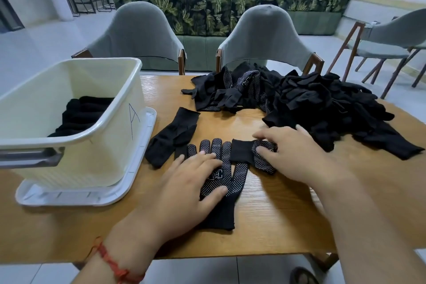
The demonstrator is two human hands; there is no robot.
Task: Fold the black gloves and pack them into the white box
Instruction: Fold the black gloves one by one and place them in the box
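Glove (221,212) beneath left hand (193,182) (fingers (207,157) flat)

A handwritten "A" (134,119) marks the side wall of the white box (92,159).

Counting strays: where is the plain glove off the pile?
Head view, left of centre: the plain glove lies between the white box and the dotted glove under the left hand.
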